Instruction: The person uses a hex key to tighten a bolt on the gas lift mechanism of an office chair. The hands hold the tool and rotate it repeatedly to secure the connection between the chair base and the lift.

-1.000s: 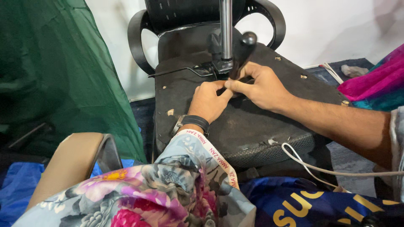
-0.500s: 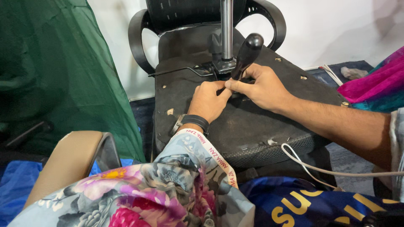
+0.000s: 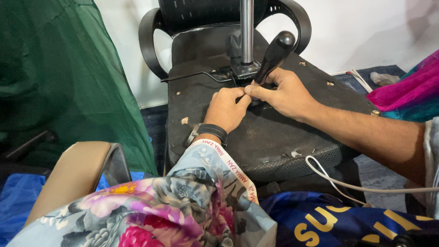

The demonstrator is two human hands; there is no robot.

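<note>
1. Head view: an office chair lies overturned, the dark underside of its seat (image 3: 274, 137) facing up and its chrome gas-lift column (image 3: 247, 32) standing upright from the metal mechanism plate (image 3: 242, 72) at the far part of that underside.
2. The right hand (image 3: 286, 93) comes in from the right and rests on the seat underside just in front of the plate. Its grip is pressed together around the lower end of a screwdriver, whose black handle (image 3: 275, 54) tilts up and to the right, beside the column. The tip is hidden between the hands.
3. The left hand (image 3: 225, 109) lies on the underside with a black wristband (image 3: 211, 130) at the wrist and a floral sleeve (image 3: 201, 183) behind it. Its fingers are curled and its thumb meets the right thumb; whether it pinches anything I cannot tell.
4. A thin metal lever (image 3: 192, 76) runs left from the plate.
5. The chair's black armrests (image 3: 148, 39) curve up on either side of the backrest.
6. A green cloth (image 3: 59, 77) hangs at the left, a tan chair arm (image 3: 73, 174) sits near the bottom left, and a white cable (image 3: 338, 180) loops at the seat's near edge.
</note>
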